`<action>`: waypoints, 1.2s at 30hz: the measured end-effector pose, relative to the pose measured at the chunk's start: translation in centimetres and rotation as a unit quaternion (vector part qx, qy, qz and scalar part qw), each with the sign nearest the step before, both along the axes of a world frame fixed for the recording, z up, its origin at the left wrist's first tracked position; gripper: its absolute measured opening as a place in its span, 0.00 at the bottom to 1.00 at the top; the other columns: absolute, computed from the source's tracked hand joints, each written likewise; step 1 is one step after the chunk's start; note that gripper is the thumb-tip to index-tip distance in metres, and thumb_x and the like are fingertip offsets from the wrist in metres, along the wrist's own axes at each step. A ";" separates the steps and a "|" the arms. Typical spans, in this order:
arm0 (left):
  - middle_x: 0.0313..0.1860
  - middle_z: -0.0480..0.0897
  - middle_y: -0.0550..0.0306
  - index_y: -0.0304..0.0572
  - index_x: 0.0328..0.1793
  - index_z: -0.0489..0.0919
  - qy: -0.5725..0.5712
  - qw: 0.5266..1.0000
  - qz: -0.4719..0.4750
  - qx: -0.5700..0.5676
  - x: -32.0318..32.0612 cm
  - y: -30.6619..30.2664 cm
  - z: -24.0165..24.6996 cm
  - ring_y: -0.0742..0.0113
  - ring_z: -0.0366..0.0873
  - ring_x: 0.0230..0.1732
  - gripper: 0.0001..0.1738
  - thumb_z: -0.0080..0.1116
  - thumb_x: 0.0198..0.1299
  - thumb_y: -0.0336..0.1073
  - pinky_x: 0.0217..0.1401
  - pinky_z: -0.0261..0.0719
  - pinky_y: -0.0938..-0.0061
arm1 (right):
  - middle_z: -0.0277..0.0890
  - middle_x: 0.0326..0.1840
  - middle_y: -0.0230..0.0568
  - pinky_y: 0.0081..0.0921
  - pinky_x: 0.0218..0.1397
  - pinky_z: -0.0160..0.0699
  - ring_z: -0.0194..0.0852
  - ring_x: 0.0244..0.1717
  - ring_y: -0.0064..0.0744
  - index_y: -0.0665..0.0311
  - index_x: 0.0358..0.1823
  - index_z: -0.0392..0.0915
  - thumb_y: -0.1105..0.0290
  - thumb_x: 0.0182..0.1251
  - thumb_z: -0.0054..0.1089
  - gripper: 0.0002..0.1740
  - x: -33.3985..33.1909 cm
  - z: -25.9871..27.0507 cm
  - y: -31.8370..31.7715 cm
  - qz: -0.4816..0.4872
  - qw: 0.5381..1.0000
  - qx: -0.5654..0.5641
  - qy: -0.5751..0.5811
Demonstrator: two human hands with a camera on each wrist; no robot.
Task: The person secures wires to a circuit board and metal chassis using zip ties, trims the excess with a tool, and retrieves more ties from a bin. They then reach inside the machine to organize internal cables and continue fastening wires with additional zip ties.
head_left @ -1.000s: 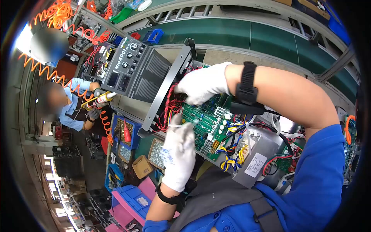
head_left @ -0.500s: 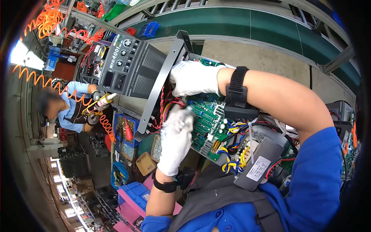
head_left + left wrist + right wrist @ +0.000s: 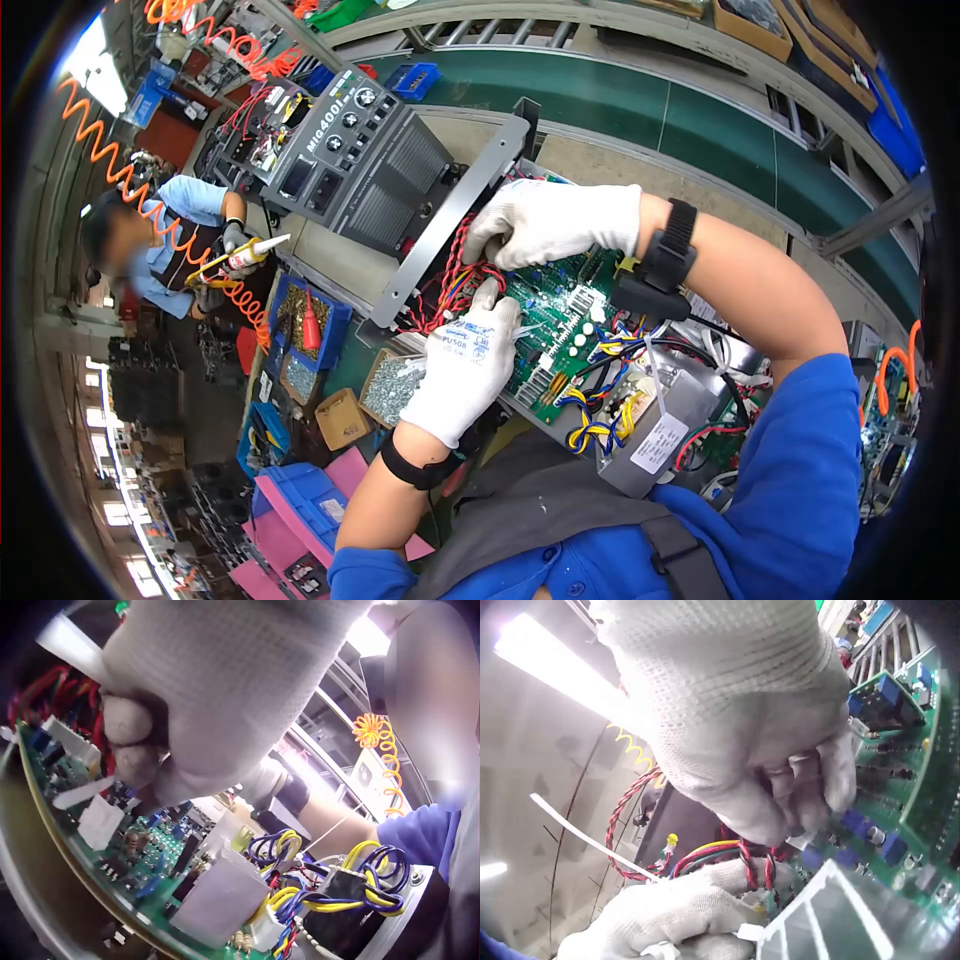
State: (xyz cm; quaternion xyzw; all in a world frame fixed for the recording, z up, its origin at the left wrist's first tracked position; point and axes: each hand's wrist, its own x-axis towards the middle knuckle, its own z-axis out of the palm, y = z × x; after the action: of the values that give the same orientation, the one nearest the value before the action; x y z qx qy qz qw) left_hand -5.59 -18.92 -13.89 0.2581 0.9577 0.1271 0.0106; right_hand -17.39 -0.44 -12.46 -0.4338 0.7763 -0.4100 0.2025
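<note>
In the head view my left hand (image 3: 465, 365), in a white glove, has its fingers bent at the bundle of red, black and yellow wires (image 3: 455, 290) beside the green circuit board (image 3: 545, 330). A thin white cable tie (image 3: 592, 841) runs from its fingers in the right wrist view, and a white strip (image 3: 71, 646) passes through its curled fingers in the left wrist view. My gloved right hand (image 3: 560, 225) is just above, fingers curled and thumb against the twisted red and black wires (image 3: 750, 862); its fingertips are partly hidden.
A dark front panel (image 3: 350, 165) stands beyond the metal frame (image 3: 450, 220). Below left are a blue bin (image 3: 330, 335) and a cardboard box (image 3: 342, 420). A metal box (image 3: 665, 430) is at the board's lower right. Another person (image 3: 165, 240) holds a caulking gun at left.
My right hand has drawn back from beside the frame, over the board, fingers curled at the wires. My left hand has turned, showing the glove's printed back. The head view has shifted.
</note>
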 end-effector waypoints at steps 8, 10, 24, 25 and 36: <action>0.52 0.79 0.45 0.44 0.50 0.75 0.065 0.996 0.037 0.046 0.1 0.0 -0.4 0.47 0.82 0.42 0.12 0.55 0.59 0.29 0.39 0.81 0.60 | 0.83 0.43 0.50 0.39 0.50 0.78 0.81 0.48 0.50 0.62 0.49 0.80 0.67 0.53 0.65 0.19 1.0 0.1 -1.0 -0.041 0.989 0.077 0.119; 0.56 0.79 0.43 0.45 0.52 0.76 0.103 0.990 0.062 0.072 0.4 -0.5 -1.3 0.48 0.83 0.45 0.13 0.57 0.61 0.31 0.42 0.83 0.61 | 0.82 0.41 0.50 0.40 0.48 0.78 0.82 0.46 0.50 0.62 0.45 0.81 0.63 0.54 0.66 0.18 0.8 -0.2 -0.9 -0.103 0.978 0.111 0.142; 0.40 0.81 0.51 0.44 0.45 0.76 0.086 0.996 0.000 -0.015 -0.3 -0.8 -2.2 0.52 0.83 0.33 0.08 0.53 0.59 0.31 0.31 0.80 0.61 | 0.76 0.34 0.44 0.39 0.42 0.77 0.80 0.37 0.44 0.60 0.40 0.80 0.67 0.59 0.58 0.09 4.3 2.6 0.0 -0.016 0.926 0.117 0.358; 0.40 0.80 0.51 0.43 0.46 0.76 0.024 0.999 0.021 -0.004 0.0 -0.5 -1.4 0.53 0.83 0.36 0.10 0.55 0.57 0.29 0.34 0.80 0.63 | 0.76 0.35 0.45 0.39 0.43 0.77 0.80 0.37 0.45 0.60 0.40 0.80 0.67 0.61 0.56 0.09 3.8 2.6 0.3 -0.035 0.917 0.178 0.356; 0.49 0.81 0.47 0.44 0.43 0.76 -0.017 0.994 -0.026 -0.101 0.0 -0.9 -1.4 0.54 0.84 0.31 0.08 0.54 0.57 0.34 0.28 0.81 0.58 | 0.75 0.32 0.46 0.38 0.34 0.79 0.80 0.34 0.48 0.63 0.42 0.75 0.70 0.61 0.57 0.09 5.7 4.0 -2.0 -0.031 0.928 0.153 0.339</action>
State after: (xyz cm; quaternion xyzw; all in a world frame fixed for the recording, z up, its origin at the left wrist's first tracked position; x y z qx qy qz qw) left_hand -5.58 -19.78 -15.25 0.2787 0.9582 0.0341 0.0558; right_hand -11.73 -2.39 -8.46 -0.4869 0.8648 -0.1210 -0.0217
